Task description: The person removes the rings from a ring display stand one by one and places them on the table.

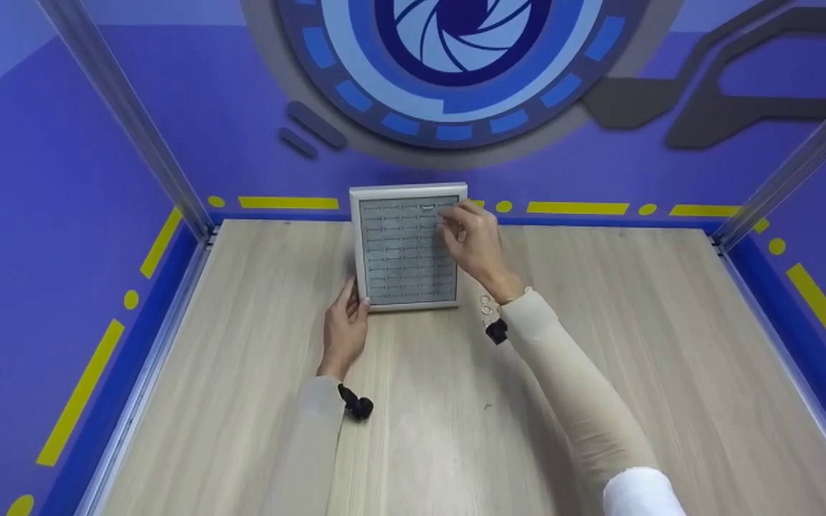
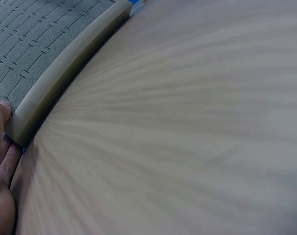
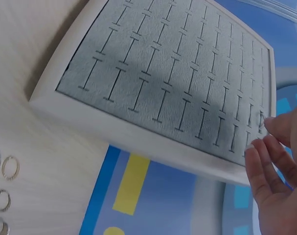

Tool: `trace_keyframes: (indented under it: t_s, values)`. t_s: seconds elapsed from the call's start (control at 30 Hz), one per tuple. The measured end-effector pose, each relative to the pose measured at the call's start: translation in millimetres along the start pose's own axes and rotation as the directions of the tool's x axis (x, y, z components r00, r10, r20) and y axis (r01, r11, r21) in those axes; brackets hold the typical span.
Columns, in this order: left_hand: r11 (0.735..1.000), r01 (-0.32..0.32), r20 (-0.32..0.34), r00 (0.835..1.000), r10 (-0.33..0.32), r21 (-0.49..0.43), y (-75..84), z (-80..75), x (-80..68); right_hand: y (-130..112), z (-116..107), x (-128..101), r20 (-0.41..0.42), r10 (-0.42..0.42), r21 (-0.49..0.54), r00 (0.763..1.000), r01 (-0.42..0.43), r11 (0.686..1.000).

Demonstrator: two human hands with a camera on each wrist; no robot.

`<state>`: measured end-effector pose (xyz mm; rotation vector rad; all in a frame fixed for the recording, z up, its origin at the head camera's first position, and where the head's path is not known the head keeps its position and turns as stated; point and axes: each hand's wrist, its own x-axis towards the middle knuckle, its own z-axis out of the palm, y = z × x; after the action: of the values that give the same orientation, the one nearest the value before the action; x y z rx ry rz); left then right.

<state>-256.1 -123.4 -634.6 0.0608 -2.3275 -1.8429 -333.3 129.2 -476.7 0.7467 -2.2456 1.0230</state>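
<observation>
A white-framed ring tray [image 1: 407, 307] lined with grey slotted foam [image 1: 406, 251] lies flat at the far middle of the wooden table. My left hand [image 1: 345, 331] rests flat on the table, its thumb [image 2: 0, 110] against the tray's near-left corner [image 2: 21, 125]. Over the tray's far-right part, my right hand [image 1: 472, 240] has its fingertips [image 3: 274, 128] loosely bent beside a small ring [image 3: 261, 119] seated in a slot. Whether they touch it is unclear. Several loose metal rings [image 1: 485, 307] lie on the table just right of the tray [image 3: 138, 132], by my right wrist.
The wooden table [image 1: 635, 344] is boxed in by blue walls with yellow marks and metal corner posts [image 1: 133, 122]. The loose rings [image 3: 4, 169] lie near the tray's right edge. Small black clips hang at both wrists [image 1: 357, 407].
</observation>
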Motion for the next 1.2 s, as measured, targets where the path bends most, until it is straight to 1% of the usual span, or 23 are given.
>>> trace_keyframes:
  t_s: [0.2,0.43,0.53,0.63,0.73,0.87,1.07,1.2]
  values:
    - [1.0,0.001,0.002,1.0,-0.001,0.016,1.8,-0.3,-0.8,-3.0,13.0,10.9,-0.039,0.013,-0.014,0.999,-0.014,1.0]
    - [0.999,-0.01,0.01,1.0,0.01,0.03,2.9,-0.6,-1.3,-6.5,22.3,18.8,-0.02,0.031,-0.049,0.999,-0.032,0.998]
    - [1.0,-0.01,0.007,1.0,0.01,0.026,1.1,-0.8,-3.2,-7.9,24.9,17.7,-0.014,0.039,-0.087,0.999,-0.041,0.995]
    - [0.999,0.01,0.005,1.0,-0.01,0.034,-1.4,-0.3,-6.1,-7.7,27.0,14.1,-0.006,0.052,-0.121,0.999,-0.052,0.991]
    - [0.999,0.014,0.019,1.0,-0.015,0.038,-1.1,1.4,-6.9,-6.1,27.3,12.1,-0.013,0.065,-0.14,0.998,-0.066,0.988]
    - [1.0,-0.003,0.019,1.0,0.002,0.022,1.4,3.1,-3.8,-5.6,25.2,15.3,-0.026,0.067,-0.131,0.997,-0.069,0.989]
    - [1.0,0.014,-0.002,1.0,-0.014,0.022,2.6,1.7,-2.2,-5.3,25.2,20.2,-0.02,0.049,-0.096,0.999,-0.051,0.994]
    - [1.0,0.009,-0.001,1.0,-0.009,0.023,2.0,0.3,-0.8,-5.7,25.1,22.0,-0.041,0.01,-0.073,0.999,-0.012,0.997]
